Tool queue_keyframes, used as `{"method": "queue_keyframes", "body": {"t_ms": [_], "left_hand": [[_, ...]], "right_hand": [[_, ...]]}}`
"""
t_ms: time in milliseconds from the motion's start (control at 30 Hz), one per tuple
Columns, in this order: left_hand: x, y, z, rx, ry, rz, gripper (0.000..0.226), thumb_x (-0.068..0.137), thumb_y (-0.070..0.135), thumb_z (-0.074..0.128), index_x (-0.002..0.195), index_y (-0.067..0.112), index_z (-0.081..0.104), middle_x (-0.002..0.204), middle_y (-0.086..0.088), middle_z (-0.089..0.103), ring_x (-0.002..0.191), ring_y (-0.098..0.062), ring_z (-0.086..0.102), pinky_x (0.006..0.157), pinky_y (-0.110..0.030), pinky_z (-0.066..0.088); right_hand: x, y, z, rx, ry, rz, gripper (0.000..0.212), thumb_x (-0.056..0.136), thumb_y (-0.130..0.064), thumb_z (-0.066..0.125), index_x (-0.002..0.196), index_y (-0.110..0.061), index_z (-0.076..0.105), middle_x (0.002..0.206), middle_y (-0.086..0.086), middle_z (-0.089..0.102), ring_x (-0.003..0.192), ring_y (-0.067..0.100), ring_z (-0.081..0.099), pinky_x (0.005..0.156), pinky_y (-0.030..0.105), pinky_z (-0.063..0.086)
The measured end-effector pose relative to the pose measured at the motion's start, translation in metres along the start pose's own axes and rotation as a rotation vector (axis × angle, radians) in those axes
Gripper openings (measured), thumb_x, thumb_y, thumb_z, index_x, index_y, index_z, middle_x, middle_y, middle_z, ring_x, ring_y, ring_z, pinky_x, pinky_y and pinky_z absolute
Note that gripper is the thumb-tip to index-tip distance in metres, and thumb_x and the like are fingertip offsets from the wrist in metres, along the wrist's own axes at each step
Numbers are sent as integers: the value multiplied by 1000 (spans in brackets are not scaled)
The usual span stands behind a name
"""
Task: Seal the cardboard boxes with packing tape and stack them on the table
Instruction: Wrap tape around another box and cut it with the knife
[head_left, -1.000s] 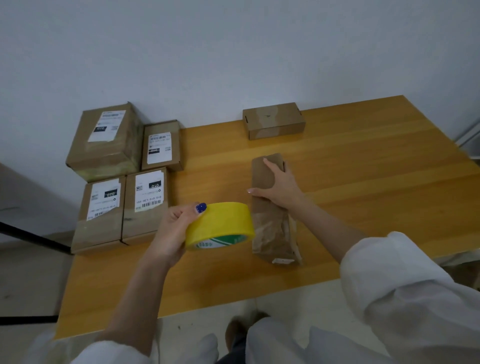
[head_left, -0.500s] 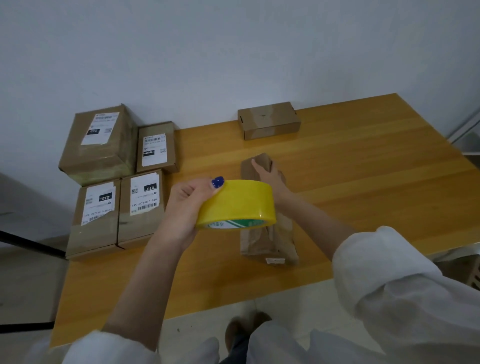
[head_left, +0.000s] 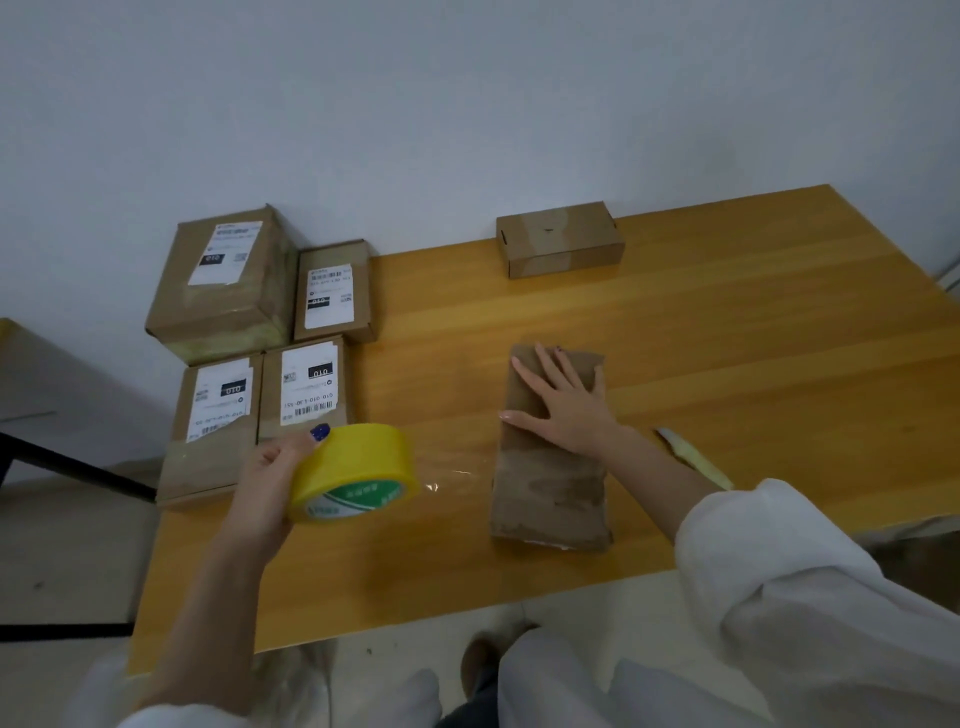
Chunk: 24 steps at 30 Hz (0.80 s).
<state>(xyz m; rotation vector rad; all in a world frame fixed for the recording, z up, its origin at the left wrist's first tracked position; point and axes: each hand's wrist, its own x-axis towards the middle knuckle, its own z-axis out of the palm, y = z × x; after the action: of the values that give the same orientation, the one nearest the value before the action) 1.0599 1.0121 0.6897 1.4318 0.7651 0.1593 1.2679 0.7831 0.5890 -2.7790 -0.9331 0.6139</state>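
A long flat brown box (head_left: 550, 483) lies in the middle of the wooden table (head_left: 753, 364). My right hand (head_left: 563, 402) rests flat on its far half with straight fingers. To its left, my left hand (head_left: 270, 483) grips a yellow roll of packing tape (head_left: 356, 470) held a little above the table. A clear strip of tape (head_left: 452, 478) stretches from the roll toward the box's left side.
Several labelled cardboard boxes (head_left: 270, 332) are grouped at the table's far left corner. A small plain box (head_left: 560, 239) stands at the back by the wall. A pale yellow-handled tool (head_left: 693, 457) lies right of my forearm. My white sleeves cover the near edge.
The left hand has carried the tape roll away from the box to the left, drawing out a clear strip. The right hand now lies flatter on the box.
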Motion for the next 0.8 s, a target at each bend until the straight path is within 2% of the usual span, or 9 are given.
{"method": "queue_keyframes", "body": {"t_ms": [100, 200, 267, 367, 500, 600, 633, 733, 800], "left_hand": [[-5, -4, -1, -89, 31, 10, 23, 86, 26, 57, 67, 13, 55, 63, -7, 51, 42, -9, 55, 44, -16, 44], [-6, 2, 1, -145, -15, 42, 30, 63, 50, 76, 58, 24, 63, 62, 0, 55, 46, -9, 55, 47, -17, 45], [-5, 8, 8, -147, -72, 59, 41, 81, 34, 65, 40, 29, 63, 50, 8, 56, 41, -3, 52, 43, -13, 42], [-8, 18, 19, -136, -18, 72, 54, 88, 21, 51, 36, 31, 61, 41, 12, 52, 38, -1, 48, 42, -11, 38], [-8, 26, 26, -289, 30, 57, 28, 85, 32, 53, 59, 23, 60, 63, 3, 50, 49, -7, 49, 43, -11, 40], [-8, 38, 34, -298, 3, 66, 25, 61, 43, 73, 45, 26, 64, 60, 3, 50, 40, -2, 49, 42, -11, 39], [-6, 39, 33, -280, 3, 77, 22, 61, 42, 72, 48, 27, 65, 61, 4, 50, 40, -1, 50, 42, -11, 40], [-2, 34, 29, -271, 44, 37, 21, 95, 31, 41, 80, 25, 53, 71, 1, 49, 44, -3, 54, 44, -13, 44], [-2, 28, 24, -270, 57, -2, 22, 98, 31, 34, 85, 23, 50, 69, 1, 54, 47, -5, 56, 45, -14, 46]], "right_hand": [[1, 7, 10, -112, 73, -29, 89, 70, -87, -3, 147, -45, -16, 158, -6, -24, 147, 19, -17, 114, 63, -3], [2, 7, 14, -125, 102, -31, 90, 66, -86, -10, 146, -46, -18, 159, -5, -23, 147, 19, -17, 114, 63, -3], [2, 7, 14, -124, 94, -31, 87, 70, -85, -6, 147, -45, -17, 159, -5, -22, 147, 20, -16, 114, 62, -4], [3, 6, 11, -122, 86, -35, 87, 72, -83, -3, 148, -44, -16, 159, -5, -22, 147, 20, -16, 113, 62, -4], [3, 10, 10, -127, 76, -63, 94, 62, -88, -16, 146, -45, -19, 159, -4, -23, 147, 22, -17, 114, 63, -5], [3, 13, 12, -131, 82, -87, 93, 58, -89, -21, 141, -47, -24, 158, -3, -24, 147, 23, -17, 114, 62, -6], [3, 13, 12, -128, 81, -91, 91, 60, -88, -19, 141, -47, -25, 158, -3, -24, 147, 23, -17, 113, 62, -6], [2, 11, 12, -137, 90, -90, 86, 68, -85, -10, 144, -46, -21, 158, -3, -24, 147, 23, -17, 114, 61, -7], [1, 12, 11, -143, 93, -84, 84, 72, -82, -5, 146, -45, -19, 158, -2, -23, 147, 23, -17, 114, 60, -7]]}}
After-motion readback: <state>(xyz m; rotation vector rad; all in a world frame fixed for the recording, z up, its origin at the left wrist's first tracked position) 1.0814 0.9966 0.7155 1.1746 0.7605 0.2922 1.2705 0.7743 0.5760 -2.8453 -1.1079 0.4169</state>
